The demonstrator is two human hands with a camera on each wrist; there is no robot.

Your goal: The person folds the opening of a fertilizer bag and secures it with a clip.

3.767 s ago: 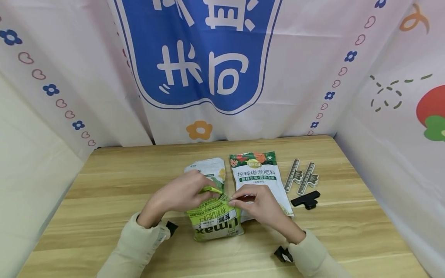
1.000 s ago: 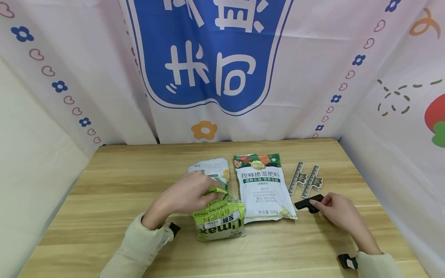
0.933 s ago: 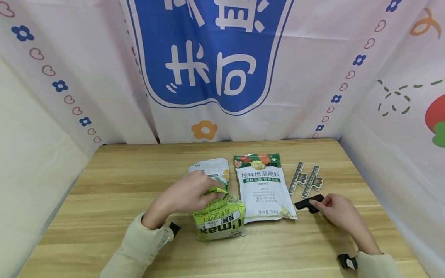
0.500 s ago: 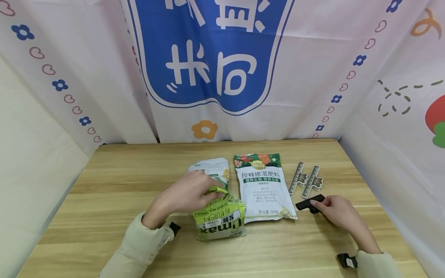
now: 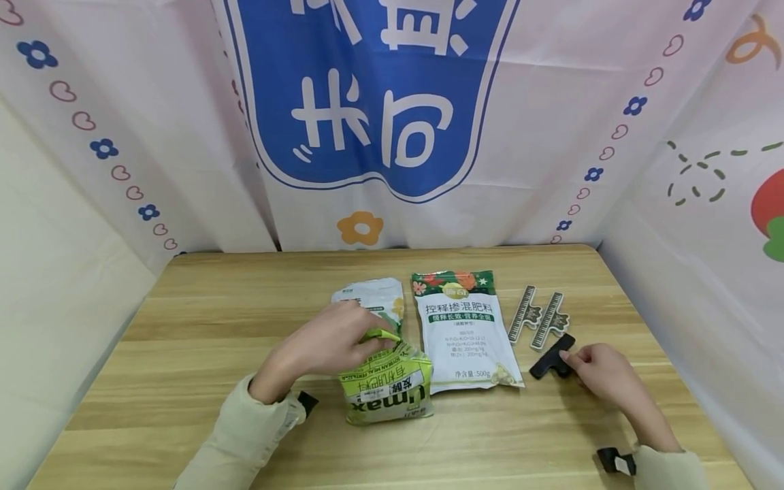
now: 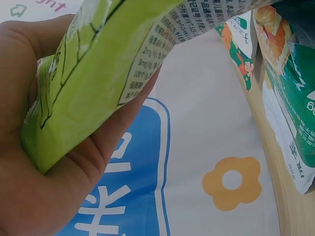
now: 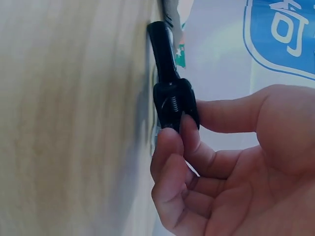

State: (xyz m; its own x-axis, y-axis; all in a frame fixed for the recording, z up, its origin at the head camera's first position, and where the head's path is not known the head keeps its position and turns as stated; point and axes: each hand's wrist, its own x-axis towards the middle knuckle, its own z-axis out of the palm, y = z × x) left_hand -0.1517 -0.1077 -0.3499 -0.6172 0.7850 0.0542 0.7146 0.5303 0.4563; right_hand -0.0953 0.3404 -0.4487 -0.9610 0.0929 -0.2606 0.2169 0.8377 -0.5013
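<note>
My left hand (image 5: 343,338) grips the gathered top of a lime-green fertilizer bag (image 5: 386,388) that stands on the table. In the left wrist view, the green film (image 6: 93,93) runs between thumb and fingers. Over on the right, my right hand (image 5: 603,374) pinches a black bag clip (image 5: 553,357) by its handle end. The right wrist view shows thumb and fingertips on the clip's handles (image 7: 174,101), with its spring visible between them. The clip is turned at a slant, close to the tabletop; whether it touches the wood I cannot tell.
A white fertilizer bag (image 5: 462,333) with a green top lies right of the lime-green one. Another pale bag (image 5: 376,294) lies behind my left hand, partly hidden. Two ruler-patterned clips (image 5: 547,320) lie beyond the black clip. A printed curtain (image 5: 527,136) hangs behind the wooden table (image 5: 226,299).
My right hand left the lime-green bag's top and went right to the black clip. Since half a second ago the clip has turned to a steeper slant. My left hand keeps its grip.
</note>
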